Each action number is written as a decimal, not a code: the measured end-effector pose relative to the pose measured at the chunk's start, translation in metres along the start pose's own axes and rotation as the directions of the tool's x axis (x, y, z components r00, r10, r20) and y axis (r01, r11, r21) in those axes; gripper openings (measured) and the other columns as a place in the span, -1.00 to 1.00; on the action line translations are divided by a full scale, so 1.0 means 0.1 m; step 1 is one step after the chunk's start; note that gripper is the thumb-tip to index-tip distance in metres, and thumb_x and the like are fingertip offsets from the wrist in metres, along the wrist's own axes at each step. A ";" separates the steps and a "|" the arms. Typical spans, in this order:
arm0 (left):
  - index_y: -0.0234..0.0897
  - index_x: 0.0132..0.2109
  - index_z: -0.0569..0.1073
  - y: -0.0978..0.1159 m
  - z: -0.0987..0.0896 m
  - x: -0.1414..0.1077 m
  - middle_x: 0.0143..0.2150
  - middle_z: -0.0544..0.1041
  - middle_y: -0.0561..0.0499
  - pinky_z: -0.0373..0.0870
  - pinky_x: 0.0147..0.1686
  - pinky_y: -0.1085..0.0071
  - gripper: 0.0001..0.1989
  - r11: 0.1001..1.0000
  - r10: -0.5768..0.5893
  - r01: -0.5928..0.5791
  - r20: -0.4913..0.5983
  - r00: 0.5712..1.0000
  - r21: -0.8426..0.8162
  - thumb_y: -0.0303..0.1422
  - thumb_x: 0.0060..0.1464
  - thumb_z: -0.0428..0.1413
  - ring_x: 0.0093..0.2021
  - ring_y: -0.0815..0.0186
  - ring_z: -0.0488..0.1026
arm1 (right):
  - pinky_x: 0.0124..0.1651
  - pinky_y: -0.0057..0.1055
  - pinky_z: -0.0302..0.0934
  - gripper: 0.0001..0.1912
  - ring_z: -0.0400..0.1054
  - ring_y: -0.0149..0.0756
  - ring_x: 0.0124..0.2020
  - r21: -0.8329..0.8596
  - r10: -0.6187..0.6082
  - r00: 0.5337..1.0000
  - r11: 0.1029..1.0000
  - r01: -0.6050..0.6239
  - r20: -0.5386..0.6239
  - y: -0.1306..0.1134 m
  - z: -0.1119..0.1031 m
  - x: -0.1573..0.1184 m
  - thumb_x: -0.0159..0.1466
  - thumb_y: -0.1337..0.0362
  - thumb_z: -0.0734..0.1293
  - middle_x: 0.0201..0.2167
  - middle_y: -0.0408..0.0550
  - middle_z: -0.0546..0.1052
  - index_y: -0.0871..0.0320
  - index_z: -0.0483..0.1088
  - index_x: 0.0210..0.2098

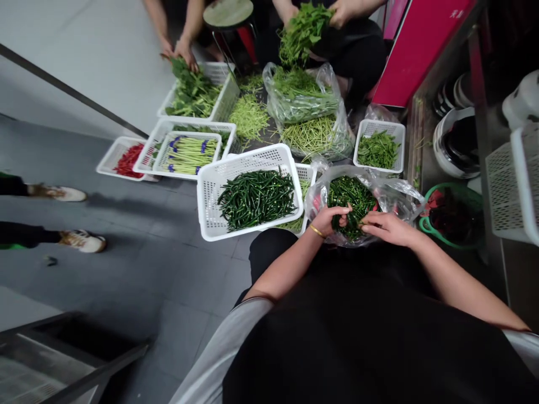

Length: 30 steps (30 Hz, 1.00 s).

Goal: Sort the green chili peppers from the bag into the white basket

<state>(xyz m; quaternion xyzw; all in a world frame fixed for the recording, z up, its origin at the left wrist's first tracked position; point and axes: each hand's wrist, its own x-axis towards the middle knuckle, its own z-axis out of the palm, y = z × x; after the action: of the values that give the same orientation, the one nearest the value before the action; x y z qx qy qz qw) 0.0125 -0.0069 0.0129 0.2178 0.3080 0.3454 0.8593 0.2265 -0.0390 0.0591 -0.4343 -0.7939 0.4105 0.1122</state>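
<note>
Long green chili peppers (351, 191) fill an open clear plastic bag (396, 193) in front of me, with a few red spots among them. Over the bag, my left hand (330, 220), a gold bangle at its wrist, is closed around some green chilies. Close to its right, my right hand (387, 227) has thumb and fingers pinched together; what lies between the tips is too small to make out. Left of the bag, a white perforated basket (202, 205) holds a heap of dark green chilies (256, 199), tilted over another basket.
Co-workers' hands (181, 51) handle leafy greens (305, 33) across from me. Around are a basket of bundled green stems (191, 152), red chilies (129, 161), a small basket of greens (379, 150) and a green tub (452, 244). A person's shoes (82, 241) stand at left.
</note>
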 end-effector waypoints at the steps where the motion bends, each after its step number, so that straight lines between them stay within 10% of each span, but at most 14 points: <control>1: -0.37 -0.37 0.44 0.00 0.00 -0.01 -0.67 0.29 0.18 0.02 -0.64 0.53 -0.67 1.000 0.023 -0.023 0.022 0.999 0.001 -0.30 -0.26 0.36 -0.68 0.54 0.17 | -0.21 -0.34 0.24 -0.47 0.42 -0.24 -0.29 0.163 0.018 1.000 0.986 -0.020 0.010 0.00 0.01 0.02 0.37 -0.18 0.13 -0.32 0.00 0.52 0.15 0.43 -0.22; 5: -0.37 -0.37 0.45 0.00 0.01 -0.04 -0.64 0.32 0.15 0.05 -0.62 0.51 -0.65 0.993 0.095 -0.097 0.025 0.995 0.062 -0.28 -0.28 0.38 -0.65 0.52 0.21 | -0.38 -0.40 0.22 -0.38 0.36 -0.31 -0.50 0.472 0.189 0.982 0.865 -0.169 0.005 -0.07 0.25 0.17 0.32 -0.30 0.11 -0.55 -0.10 0.43 0.14 0.34 -0.37; 9: -0.37 -0.41 0.48 -0.01 0.02 -0.05 -0.67 0.27 0.15 0.01 -0.63 0.51 -0.70 0.998 0.018 -0.008 -0.164 0.986 0.061 -0.29 -0.27 0.36 -0.66 0.53 0.15 | -0.35 -0.38 0.16 -0.44 0.33 -0.29 -0.48 0.087 0.098 0.978 0.993 -0.083 -0.184 -0.21 0.49 0.18 0.40 -0.17 0.07 -0.56 -0.04 0.43 0.12 0.30 -0.47; 13: -0.35 -0.45 0.46 0.03 -0.01 -0.05 -0.66 0.25 0.14 -0.02 -0.65 0.52 -0.78 0.995 -0.093 0.084 -0.242 0.966 -0.049 -0.31 -0.16 0.31 -0.67 0.54 0.11 | -0.29 -0.38 0.16 -0.55 0.40 -0.24 -0.36 -0.230 -0.019 1.000 0.973 0.019 0.002 -0.17 0.46 0.04 0.43 -0.05 0.15 -0.40 0.02 0.52 0.13 0.42 -0.36; 16: -0.34 -0.45 0.43 0.08 -0.02 -0.08 -0.48 0.48 -0.01 0.21 -0.55 0.52 -0.84 0.992 -0.029 -0.005 -0.267 0.963 -0.125 -0.37 -0.10 0.26 -0.51 0.44 0.38 | -0.28 -0.38 0.17 -0.65 0.44 -0.19 -0.30 -0.363 0.175 0.984 0.920 -0.148 0.041 0.08 0.25 0.13 0.34 -0.04 0.31 -0.28 0.04 0.55 0.13 0.49 -0.27; 21: -0.35 -0.37 0.46 0.15 0.01 -0.10 -0.28 0.62 -0.14 0.47 -0.23 0.36 -0.89 0.985 -0.068 0.013 -0.320 0.945 -0.172 -0.49 -0.13 0.22 -0.27 0.27 0.57 | -0.21 -0.36 0.19 -0.69 0.46 -0.14 -0.16 -0.429 0.423 0.873 0.760 -0.488 -0.243 0.55 0.02 0.70 0.39 0.11 0.26 -0.14 0.14 0.57 0.19 0.55 -0.19; 27: -0.35 -0.30 0.50 0.01 0.04 0.02 -0.41 0.56 0.00 0.40 -0.43 0.44 -0.73 0.999 0.039 -0.034 -0.434 0.900 0.018 -0.44 -0.21 0.37 -0.48 0.42 0.42 | -0.35 -0.43 0.12 -0.75 0.39 -0.30 -0.42 -0.057 0.462 0.833 0.864 -0.500 -0.304 0.54 0.17 0.70 0.24 0.12 0.35 -0.46 -0.06 0.55 0.16 0.48 -0.45; 30: -0.30 -0.33 0.50 -0.11 0.08 0.11 -0.34 0.57 0.01 0.39 -0.42 0.44 -0.66 0.985 0.162 -0.124 -0.419 0.894 0.117 -0.39 -0.31 0.43 -0.40 0.38 0.45 | -0.43 -0.44 0.06 -0.61 0.30 -0.35 -0.51 0.161 0.374 0.887 0.926 -0.341 -0.271 0.36 0.27 0.48 0.18 -0.04 0.36 -0.58 -0.13 0.46 0.13 0.39 -0.55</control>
<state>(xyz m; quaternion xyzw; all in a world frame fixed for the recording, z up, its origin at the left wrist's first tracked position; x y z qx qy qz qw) 0.0287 -0.0076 0.0078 0.1962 0.4863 0.4332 0.7331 0.2045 -0.0060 0.0063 -0.6230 -0.6506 0.3971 0.1760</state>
